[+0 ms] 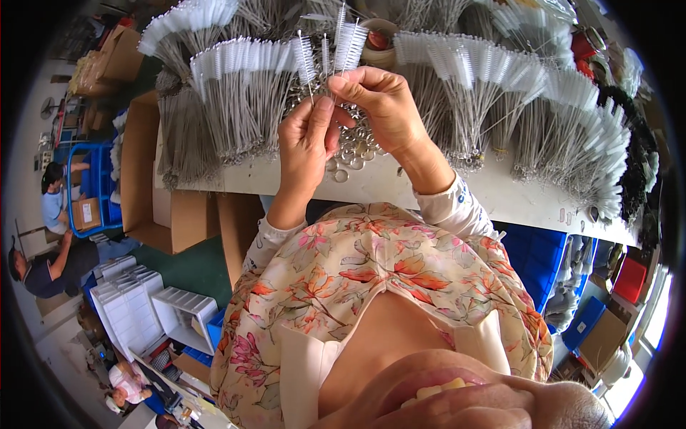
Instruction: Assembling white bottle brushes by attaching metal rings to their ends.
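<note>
Over the worktable [364, 184] my two hands are raised close together. My left hand [307, 136] is closed, thumb against fingers, on the wire stem of a thin white-bristled tube brush [306, 61]. Pinched in my right hand [382, 107] are the stems of white tube brushes [350, 46], bristles pointing up; how many I cannot tell. Under and between my hands lies a heap of small metal rings [350, 151]. The lower ends of the held stems are hidden by my fingers.
Dense bundles of wire-handled brushes [239, 100] stand left, and more bundles [471, 86] right. A tape roll [379, 43] sits behind my hands. An open cardboard box [146, 186] adjoins the table's left end; a blue bin [532, 261] is below right. Other people work far left.
</note>
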Motion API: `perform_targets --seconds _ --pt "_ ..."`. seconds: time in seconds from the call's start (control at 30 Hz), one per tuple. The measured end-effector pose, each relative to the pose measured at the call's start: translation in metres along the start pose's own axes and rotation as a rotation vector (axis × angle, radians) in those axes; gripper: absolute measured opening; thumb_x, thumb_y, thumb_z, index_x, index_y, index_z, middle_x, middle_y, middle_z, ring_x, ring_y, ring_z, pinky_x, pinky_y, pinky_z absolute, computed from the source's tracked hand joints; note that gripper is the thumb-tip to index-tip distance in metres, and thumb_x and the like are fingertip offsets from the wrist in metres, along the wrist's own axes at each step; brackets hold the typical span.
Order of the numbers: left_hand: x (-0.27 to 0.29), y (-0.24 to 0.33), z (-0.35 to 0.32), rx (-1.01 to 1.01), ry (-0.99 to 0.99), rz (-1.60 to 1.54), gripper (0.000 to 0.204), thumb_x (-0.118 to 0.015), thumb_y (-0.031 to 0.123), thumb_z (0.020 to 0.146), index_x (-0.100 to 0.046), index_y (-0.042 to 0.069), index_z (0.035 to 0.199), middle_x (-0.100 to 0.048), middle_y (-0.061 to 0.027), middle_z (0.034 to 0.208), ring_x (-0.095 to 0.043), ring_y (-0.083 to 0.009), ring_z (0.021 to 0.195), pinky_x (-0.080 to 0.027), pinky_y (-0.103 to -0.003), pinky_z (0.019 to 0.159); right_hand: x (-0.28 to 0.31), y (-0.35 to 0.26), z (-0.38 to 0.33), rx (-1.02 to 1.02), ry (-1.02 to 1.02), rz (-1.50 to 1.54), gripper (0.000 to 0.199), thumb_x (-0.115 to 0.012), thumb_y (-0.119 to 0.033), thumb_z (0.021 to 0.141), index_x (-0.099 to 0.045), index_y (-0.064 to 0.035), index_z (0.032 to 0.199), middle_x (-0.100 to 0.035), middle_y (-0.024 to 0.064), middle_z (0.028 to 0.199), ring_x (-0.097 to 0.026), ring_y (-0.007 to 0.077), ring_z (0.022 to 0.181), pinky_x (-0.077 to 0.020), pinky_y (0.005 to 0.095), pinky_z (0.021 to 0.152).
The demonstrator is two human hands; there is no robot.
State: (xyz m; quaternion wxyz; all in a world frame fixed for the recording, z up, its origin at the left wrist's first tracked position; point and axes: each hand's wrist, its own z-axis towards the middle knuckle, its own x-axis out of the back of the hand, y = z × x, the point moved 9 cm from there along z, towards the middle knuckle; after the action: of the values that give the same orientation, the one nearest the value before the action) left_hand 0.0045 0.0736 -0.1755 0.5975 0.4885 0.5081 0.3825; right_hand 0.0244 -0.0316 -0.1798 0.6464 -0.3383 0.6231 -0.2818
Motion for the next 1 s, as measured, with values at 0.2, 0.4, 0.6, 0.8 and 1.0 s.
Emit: perform_targets --seconds 0.2,0.4,0.6,0.8,1.0 --pt "-0.007 -0.007 0.005 -0.011 -0.003 0.081 0.022 -0.047 0.02 0.093 -0.055 0.005 0.08 -0.05 0.0018 0.062 -0.036 -0.0019 0.048 -0.023 -0.018 0.039 0.006 -0.062 -0.024 0.276 -0.114 -0.608 0.019 -0.067 -0.009 0.078 -0.064 0.0 0.094 -0.064 0.0049 0.086 -0.06 0.0121 0.075 -0.0479 0.0255 0.07" --pt "0.023 0.006 0.002 -0.029 0.088 0.036 0.024 -0.046 0.022 0.093 -0.057 0.002 0.086 -0.044 0.0011 0.06 -0.029 -0.0018 0.044 -0.02 -0.017 0.037 0.073 -0.24 -0.029 0.51 0.027 -1.554 0.016 -0.065 -0.011 0.077 -0.068 -0.0085 0.092 -0.067 0.004 0.087 -0.063 0.0133 0.074 -0.0525 0.0289 0.067" --pt "0.001 -0.001 0.012 0.033 -0.146 -0.06 0.032 -0.047 0.025 0.093 -0.059 -0.003 0.101 -0.047 -0.0011 0.067 -0.029 -0.0018 0.047 -0.021 -0.016 0.038 0.248 -0.342 0.032 0.108 0.455 -2.188 0.015 -0.064 -0.019 0.071 -0.069 -0.0081 0.081 -0.066 0.0098 0.077 -0.062 0.0183 0.063 -0.0484 0.0328 0.06" --pt "0.01 0.0 0.005 0.122 -0.19 -0.193 0.033 -0.043 0.023 0.094 -0.058 -0.005 0.103 -0.049 -0.0019 0.072 -0.028 -0.0017 0.049 -0.02 -0.016 0.039 0.306 -0.298 0.1 -0.262 0.468 -2.351 0.014 -0.062 -0.017 0.077 -0.068 -0.0096 0.087 -0.066 0.006 0.085 -0.062 0.0158 0.069 -0.0512 0.0317 0.064" --pt "0.018 -0.002 0.01 0.16 -0.167 -0.206 0.029 -0.043 0.02 0.094 -0.058 -0.004 0.098 -0.049 -0.0009 0.072 -0.029 -0.001 0.049 -0.021 -0.016 0.039 0.417 -0.336 0.11 -0.434 0.655 -2.447 0.015 -0.058 -0.017 0.083 -0.067 -0.0099 0.093 -0.066 0.0033 0.092 -0.062 0.0146 0.075 -0.0521 0.0312 0.069"
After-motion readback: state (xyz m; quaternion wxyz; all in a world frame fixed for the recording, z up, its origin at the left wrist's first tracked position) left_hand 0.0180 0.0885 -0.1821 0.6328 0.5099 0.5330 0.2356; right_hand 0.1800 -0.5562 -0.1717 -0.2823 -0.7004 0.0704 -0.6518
